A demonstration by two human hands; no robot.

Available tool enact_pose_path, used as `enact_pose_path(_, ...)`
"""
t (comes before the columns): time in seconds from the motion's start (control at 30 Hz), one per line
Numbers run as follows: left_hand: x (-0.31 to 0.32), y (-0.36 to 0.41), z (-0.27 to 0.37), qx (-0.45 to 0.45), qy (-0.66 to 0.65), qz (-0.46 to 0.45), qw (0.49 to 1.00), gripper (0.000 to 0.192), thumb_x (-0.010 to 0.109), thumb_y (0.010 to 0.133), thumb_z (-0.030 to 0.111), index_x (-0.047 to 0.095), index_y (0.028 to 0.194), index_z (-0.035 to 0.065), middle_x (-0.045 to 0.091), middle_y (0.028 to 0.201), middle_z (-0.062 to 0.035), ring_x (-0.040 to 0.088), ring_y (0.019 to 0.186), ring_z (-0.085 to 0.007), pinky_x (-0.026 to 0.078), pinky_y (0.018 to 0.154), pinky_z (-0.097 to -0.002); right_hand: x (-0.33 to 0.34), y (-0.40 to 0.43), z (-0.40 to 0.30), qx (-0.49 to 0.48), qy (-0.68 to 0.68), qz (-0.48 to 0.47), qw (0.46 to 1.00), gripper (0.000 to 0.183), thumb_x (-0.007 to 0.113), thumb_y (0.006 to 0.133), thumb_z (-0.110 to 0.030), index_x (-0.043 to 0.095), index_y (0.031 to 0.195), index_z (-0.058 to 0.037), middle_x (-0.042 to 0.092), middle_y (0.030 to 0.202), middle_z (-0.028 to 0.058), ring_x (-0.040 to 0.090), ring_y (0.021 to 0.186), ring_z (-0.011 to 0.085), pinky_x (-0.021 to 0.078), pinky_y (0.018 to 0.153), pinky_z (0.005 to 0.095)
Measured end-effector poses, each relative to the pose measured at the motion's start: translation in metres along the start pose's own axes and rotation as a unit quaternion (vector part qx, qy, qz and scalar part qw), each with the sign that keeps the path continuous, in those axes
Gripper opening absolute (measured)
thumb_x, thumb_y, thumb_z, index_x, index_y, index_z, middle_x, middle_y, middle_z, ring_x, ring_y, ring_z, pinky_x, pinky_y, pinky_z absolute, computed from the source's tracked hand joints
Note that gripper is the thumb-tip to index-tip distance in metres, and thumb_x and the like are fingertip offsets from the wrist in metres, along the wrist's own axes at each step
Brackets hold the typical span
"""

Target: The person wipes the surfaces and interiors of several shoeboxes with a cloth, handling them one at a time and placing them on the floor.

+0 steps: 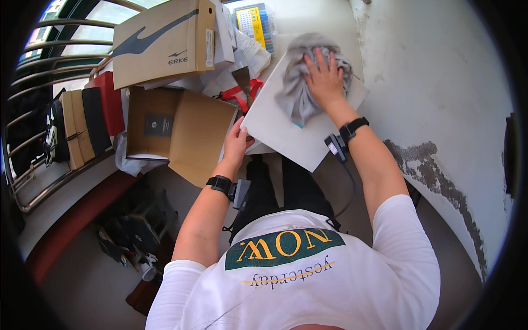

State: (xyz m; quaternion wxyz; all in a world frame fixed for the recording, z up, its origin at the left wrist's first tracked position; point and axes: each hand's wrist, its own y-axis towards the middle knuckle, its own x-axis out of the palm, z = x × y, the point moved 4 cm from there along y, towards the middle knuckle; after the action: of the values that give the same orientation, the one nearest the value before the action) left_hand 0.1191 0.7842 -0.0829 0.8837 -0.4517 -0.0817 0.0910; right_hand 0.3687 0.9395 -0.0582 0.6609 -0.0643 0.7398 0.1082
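A white flat box or panel (pixel 280 128) lies at an angle before me, one corner pointing towards my body. My left hand (pixel 238 142) grips its left corner, with the thumb on top and the fingers at the edge. On its upper right part lies a crumpled grey cloth (pixel 295 93), slightly blurred. My right hand (pixel 326 78) presses on the cloth from above with its fingers spread. A small blue bit shows at the cloth's lower edge. What lies under the cloth is hidden.
To the left are an open cardboard box (pixel 206 123), an ERKE shoebox (pixel 156 45), a scraper (pixel 243 80) beside a red strap (pixel 235 94), and metal railings. A case of coloured pens (pixel 253 27) stands behind. A peeling white wall (pixel 429 82) bounds the right.
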Motion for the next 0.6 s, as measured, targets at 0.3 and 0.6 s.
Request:
enact_pose_path(0.3, -0.021, 0.024, -0.032, 0.033, -0.023, 0.039, 0.998, 0.04, 0.042, 0.098, 0.016, 0.04, 0.138, 0.0108, 0.056, 0.123, -0.0066, 0.058, 0.104, -0.0184, 0.049, 0.089, -0.034, -0.005, -0.131, -0.111, -0.42, 0.17, -0.048, 0.89, 0.053, 0.053, 0.075, -0.018, 0.051, 0.126, -0.0064, 0.04, 0.141, 0.0072, 0.038, 0.129, 0.03, 0.0406, 0.093, 0.0428)
enact_pose_path(0.6, -0.001, 0.005, -0.009, 0.001, -0.044, 0.073, 0.996, 0.037, 0.038, 0.099, 0.013, 0.042, 0.136, 0.0122, 0.055, 0.123, -0.0075, 0.058, 0.105, -0.0188, 0.049, 0.09, -0.0355, -0.012, -0.107, 0.055, -0.129, 0.053, -0.034, 0.99, 0.05, 0.048, 0.077, -0.008, 0.051, 0.127, -0.0121, 0.039, 0.143, 0.0054, 0.045, 0.121, 0.0293, 0.0393, 0.095, 0.0441)
